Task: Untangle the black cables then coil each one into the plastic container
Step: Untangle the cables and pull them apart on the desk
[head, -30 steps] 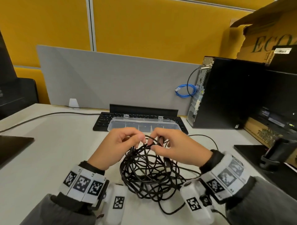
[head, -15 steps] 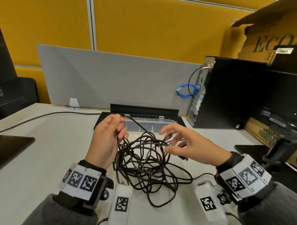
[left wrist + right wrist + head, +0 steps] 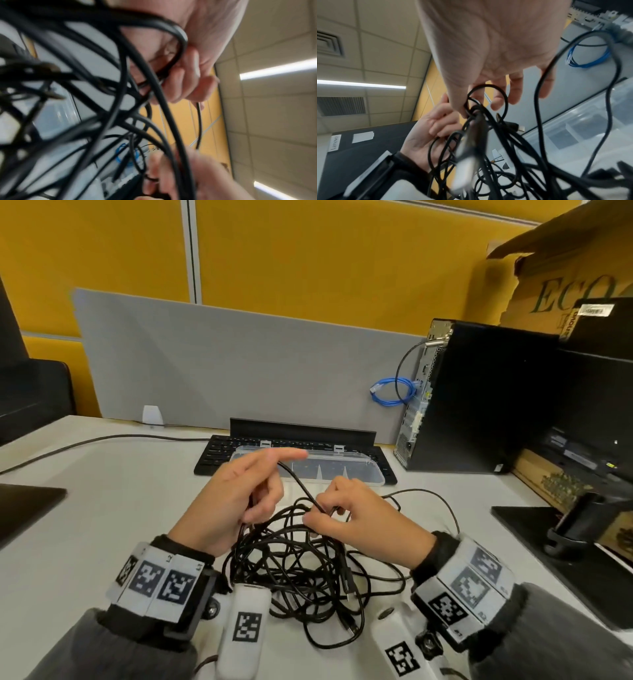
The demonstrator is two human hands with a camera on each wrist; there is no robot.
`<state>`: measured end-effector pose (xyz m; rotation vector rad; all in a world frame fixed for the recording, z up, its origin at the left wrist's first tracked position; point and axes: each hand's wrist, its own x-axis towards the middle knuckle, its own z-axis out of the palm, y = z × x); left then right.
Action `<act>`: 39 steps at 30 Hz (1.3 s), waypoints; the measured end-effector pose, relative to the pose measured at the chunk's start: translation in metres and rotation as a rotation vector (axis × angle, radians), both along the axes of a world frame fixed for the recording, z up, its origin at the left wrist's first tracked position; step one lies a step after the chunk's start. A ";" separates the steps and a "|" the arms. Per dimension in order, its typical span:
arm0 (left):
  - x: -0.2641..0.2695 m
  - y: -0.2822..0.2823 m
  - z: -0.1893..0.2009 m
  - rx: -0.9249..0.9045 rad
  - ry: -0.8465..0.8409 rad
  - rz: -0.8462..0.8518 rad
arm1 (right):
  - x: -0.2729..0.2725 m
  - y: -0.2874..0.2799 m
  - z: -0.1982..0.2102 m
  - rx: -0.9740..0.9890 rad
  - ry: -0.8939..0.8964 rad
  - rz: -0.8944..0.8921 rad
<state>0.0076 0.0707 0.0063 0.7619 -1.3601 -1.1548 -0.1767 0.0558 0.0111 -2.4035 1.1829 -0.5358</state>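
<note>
A tangled heap of black cables (image 3: 301, 573) lies on the white desk in front of me, with plug ends hanging near its right side. My left hand (image 3: 239, 501) grips several strands of the tangle in its curled lower fingers (image 3: 181, 79), while its index finger points forward. My right hand (image 3: 346, 518) pinches strands at the top of the heap (image 3: 471, 108) between thumb and fingertips. One strand runs taut between the two hands. The clear plastic container (image 3: 370, 470) sits just beyond the hands, against the keyboard.
A black keyboard (image 3: 219, 453) lies behind the container. A black computer tower (image 3: 479, 398) with a blue cable (image 3: 390, 395) stands at the right. A grey divider (image 3: 239, 371) backs the desk. Dark flat items (image 3: 561, 563) lie at both desk edges.
My right hand has moved in from open and spread to pinch strands at the heap's top. My left hand shifted right and extended its index finger, still holding cable.
</note>
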 end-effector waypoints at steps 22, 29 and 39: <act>-0.002 -0.007 -0.014 -0.540 -0.868 0.345 | -0.002 0.001 0.015 -0.456 0.174 -0.004; 0.015 0.000 0.011 -0.392 -0.119 0.564 | -0.027 -0.004 0.005 -0.020 0.115 0.085; 0.016 -0.010 -0.006 -0.355 -0.829 0.844 | -0.020 -0.002 0.000 -0.682 0.462 -0.183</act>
